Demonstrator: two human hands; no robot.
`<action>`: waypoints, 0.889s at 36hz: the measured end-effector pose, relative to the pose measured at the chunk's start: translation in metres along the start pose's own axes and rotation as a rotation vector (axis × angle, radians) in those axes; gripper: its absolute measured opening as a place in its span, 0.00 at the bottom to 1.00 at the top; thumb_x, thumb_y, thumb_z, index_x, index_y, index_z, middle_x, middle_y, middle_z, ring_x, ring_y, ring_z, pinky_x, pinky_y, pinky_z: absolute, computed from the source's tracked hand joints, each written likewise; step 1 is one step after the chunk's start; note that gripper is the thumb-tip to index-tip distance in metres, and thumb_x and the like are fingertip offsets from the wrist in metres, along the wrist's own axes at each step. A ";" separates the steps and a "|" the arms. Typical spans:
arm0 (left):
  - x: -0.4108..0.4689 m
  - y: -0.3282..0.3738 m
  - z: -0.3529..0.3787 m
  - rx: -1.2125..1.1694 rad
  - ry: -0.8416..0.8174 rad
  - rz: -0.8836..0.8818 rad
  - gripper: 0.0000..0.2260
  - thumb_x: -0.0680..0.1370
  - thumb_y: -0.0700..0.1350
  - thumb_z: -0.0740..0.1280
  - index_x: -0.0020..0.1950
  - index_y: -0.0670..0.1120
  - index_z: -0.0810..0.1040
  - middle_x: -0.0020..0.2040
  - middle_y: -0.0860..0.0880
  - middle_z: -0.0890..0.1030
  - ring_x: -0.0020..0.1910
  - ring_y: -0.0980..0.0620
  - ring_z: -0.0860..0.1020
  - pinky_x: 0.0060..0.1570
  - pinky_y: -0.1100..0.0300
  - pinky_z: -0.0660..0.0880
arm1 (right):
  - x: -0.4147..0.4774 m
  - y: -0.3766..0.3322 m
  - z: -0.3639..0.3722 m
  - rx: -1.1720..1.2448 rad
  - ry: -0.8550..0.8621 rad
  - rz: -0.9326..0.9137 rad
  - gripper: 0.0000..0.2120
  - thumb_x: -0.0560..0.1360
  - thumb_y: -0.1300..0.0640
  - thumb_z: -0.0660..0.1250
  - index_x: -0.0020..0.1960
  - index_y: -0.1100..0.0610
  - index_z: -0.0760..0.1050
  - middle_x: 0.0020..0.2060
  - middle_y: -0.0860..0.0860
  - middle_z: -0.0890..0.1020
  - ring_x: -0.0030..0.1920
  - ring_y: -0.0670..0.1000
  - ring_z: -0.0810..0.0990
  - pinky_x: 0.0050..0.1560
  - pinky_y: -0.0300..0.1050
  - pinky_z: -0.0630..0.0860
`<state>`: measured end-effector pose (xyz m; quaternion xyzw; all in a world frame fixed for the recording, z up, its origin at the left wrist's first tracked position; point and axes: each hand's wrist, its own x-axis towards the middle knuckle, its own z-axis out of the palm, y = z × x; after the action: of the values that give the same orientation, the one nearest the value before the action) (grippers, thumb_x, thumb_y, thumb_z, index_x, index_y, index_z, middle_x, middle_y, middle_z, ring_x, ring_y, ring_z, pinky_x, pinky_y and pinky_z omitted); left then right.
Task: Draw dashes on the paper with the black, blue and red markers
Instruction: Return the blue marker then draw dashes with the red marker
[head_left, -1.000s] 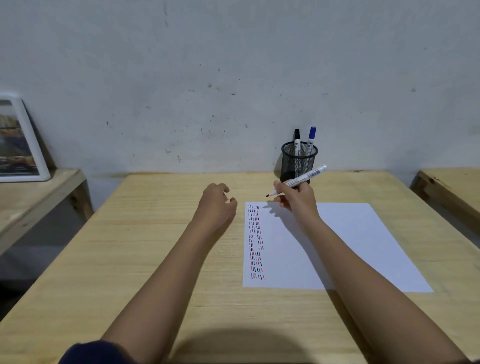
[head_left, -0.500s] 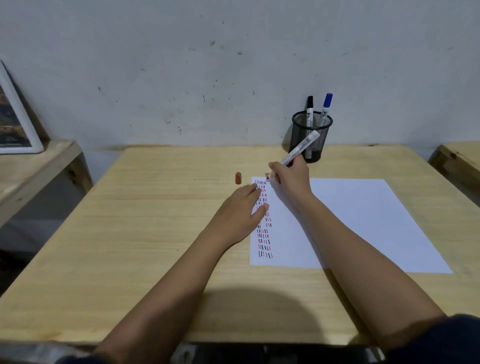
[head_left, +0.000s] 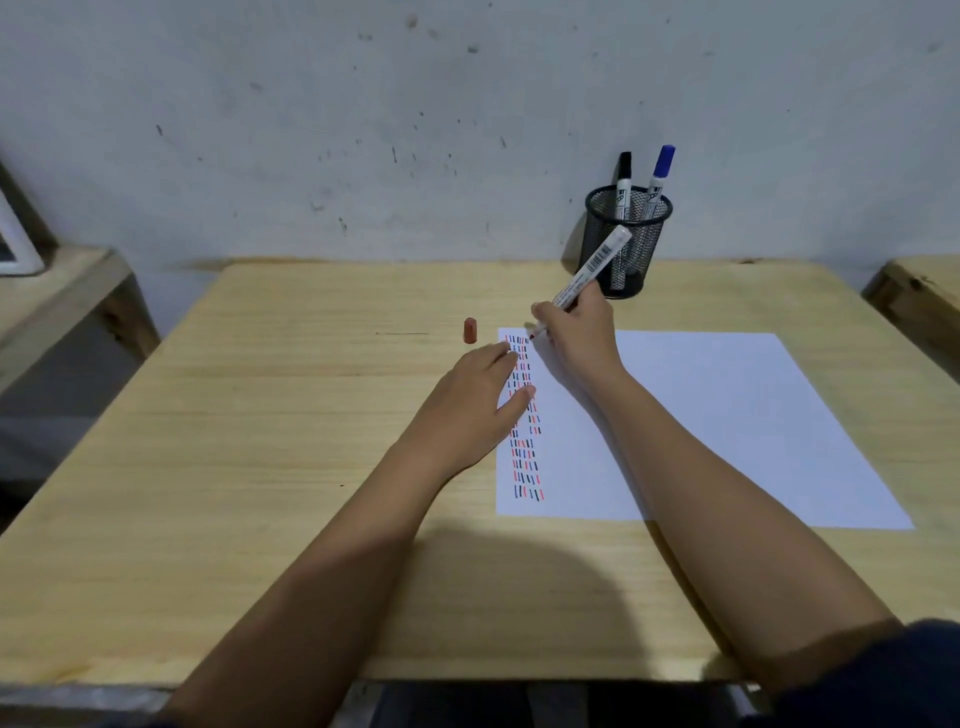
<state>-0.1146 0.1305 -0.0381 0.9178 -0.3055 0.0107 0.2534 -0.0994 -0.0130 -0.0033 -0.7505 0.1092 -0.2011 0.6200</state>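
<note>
On paper's (head_left: 727, 415) far left corner: right hand (head_left: 576, 338) gripping red marker (head_left: 587, 273), tip at top of dash columns (head_left: 524, 415). Left hand (head_left: 478, 405) flat, open, fingers on paper's left edge. Red cap (head_left: 470, 330) on bench (head_left: 260, 415) just left of paper. Black marker (head_left: 623, 182), blue marker (head_left: 657, 176) upright in cup (head_left: 628, 244) behind paper.

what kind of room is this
Likely a plain workroom or study corner: a bare wooden table against a scuffed white wall, with a mesh pen holder and similar wooden benches either side.
</note>
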 end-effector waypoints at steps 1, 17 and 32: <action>0.000 0.000 0.000 0.002 0.002 -0.001 0.21 0.80 0.53 0.56 0.67 0.43 0.69 0.70 0.47 0.69 0.71 0.48 0.64 0.69 0.54 0.64 | 0.000 0.000 0.000 -0.005 -0.001 -0.006 0.10 0.73 0.69 0.63 0.45 0.61 0.62 0.31 0.52 0.64 0.26 0.42 0.66 0.22 0.26 0.64; 0.000 0.002 -0.002 0.002 0.018 -0.003 0.21 0.80 0.52 0.57 0.70 0.42 0.67 0.73 0.47 0.66 0.72 0.51 0.62 0.68 0.58 0.62 | 0.001 0.001 0.002 -0.054 -0.013 -0.006 0.16 0.73 0.69 0.63 0.35 0.55 0.59 0.30 0.50 0.65 0.27 0.44 0.65 0.22 0.26 0.64; -0.001 0.006 -0.007 -0.132 0.105 -0.012 0.18 0.78 0.49 0.62 0.66 0.43 0.72 0.65 0.50 0.71 0.66 0.53 0.67 0.61 0.64 0.64 | 0.002 -0.001 -0.004 0.260 0.073 0.108 0.10 0.74 0.66 0.65 0.49 0.60 0.64 0.35 0.55 0.71 0.22 0.39 0.72 0.23 0.28 0.68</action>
<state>-0.1179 0.1302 -0.0297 0.8991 -0.2863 0.0369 0.3291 -0.0995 -0.0176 -0.0014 -0.6491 0.1448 -0.2071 0.7175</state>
